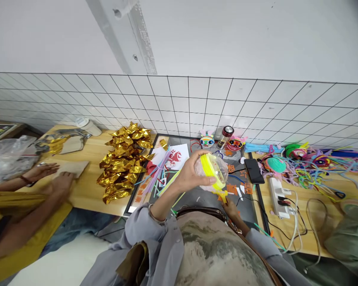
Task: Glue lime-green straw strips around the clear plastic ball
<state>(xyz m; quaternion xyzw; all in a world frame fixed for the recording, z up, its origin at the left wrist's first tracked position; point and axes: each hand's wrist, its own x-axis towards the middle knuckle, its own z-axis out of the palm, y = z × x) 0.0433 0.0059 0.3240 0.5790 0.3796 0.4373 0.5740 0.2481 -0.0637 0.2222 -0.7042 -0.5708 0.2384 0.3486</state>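
My left hand [192, 174] is closed around a clear plastic container [223, 169], held up over the dark work mat. A band of bright yellow fuzzy pipe cleaner [208, 166] circles the container. Just below it, my right hand [231, 209] grips what appears to be a yellow glue gun [221, 194], its top close to the container's underside. My fingers hide much of that tool. Loose pipe cleaners [159, 169] and a white sheet with a red print [179, 157] lie left of my hands.
Gold foil pieces [122, 167] are heaped on the left. A co-worker's hands [62, 180] press brown paper [74, 167] farther left. Behind stand a flask [226, 137] and decorated figures [207, 140]. A phone [254, 171], corded power strip [279, 196] and tangled pipe cleaners [310, 169] lie right.
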